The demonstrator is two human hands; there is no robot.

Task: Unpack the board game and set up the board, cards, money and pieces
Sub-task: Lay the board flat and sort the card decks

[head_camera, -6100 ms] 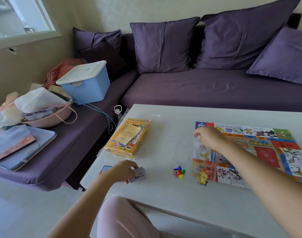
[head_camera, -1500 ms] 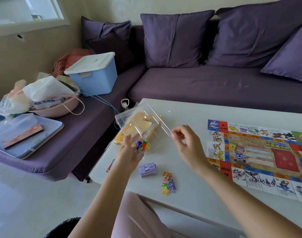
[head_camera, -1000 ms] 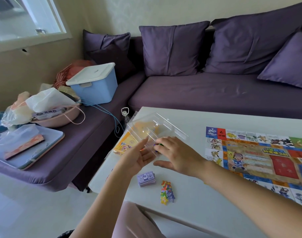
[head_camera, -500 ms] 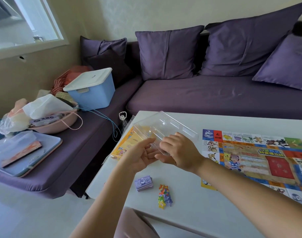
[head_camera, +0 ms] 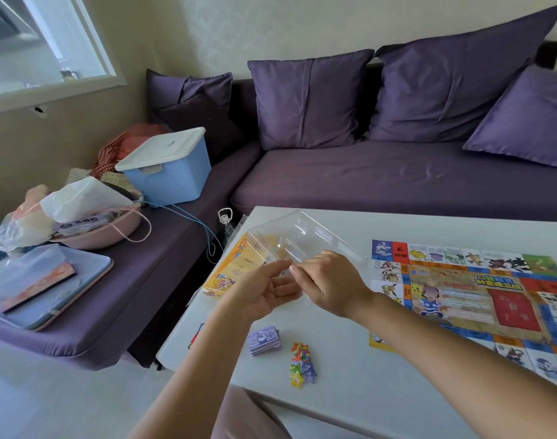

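Fingers: right fingertips pinched together at the near rim of the clear tray, left fingers loosely spread and cupped under the same spot; whether a small piece sits in that pinch cannot be told.
Table: white, carrying everything for the game.
Board: unfolded flat on the right side, far from the tray; looks done.
Clear tray: lifted off the table and tilted up between both hands; a second and a half back, coloured bits showed inside by the left hand, now none visible. Read as emptied, or nearly.
Yellow box: lying flat on the table's left edge, partly behind the tray, seen through the plastic.
Right hand: over the tray's near corner, knuckles up, came in from open air moments ago.
Left hand: palm up beneath it, just touching or almost touching the right.
Money: purple stack, near edge, where it lay a second ago.
Star pieces: small coloured heap just beside the money, untouched.
Red and blue card: poking out at the left edge by the forearm.
Meaning: unpacking close to finished; sorting of cards, money and pieces onto the board not yet done.
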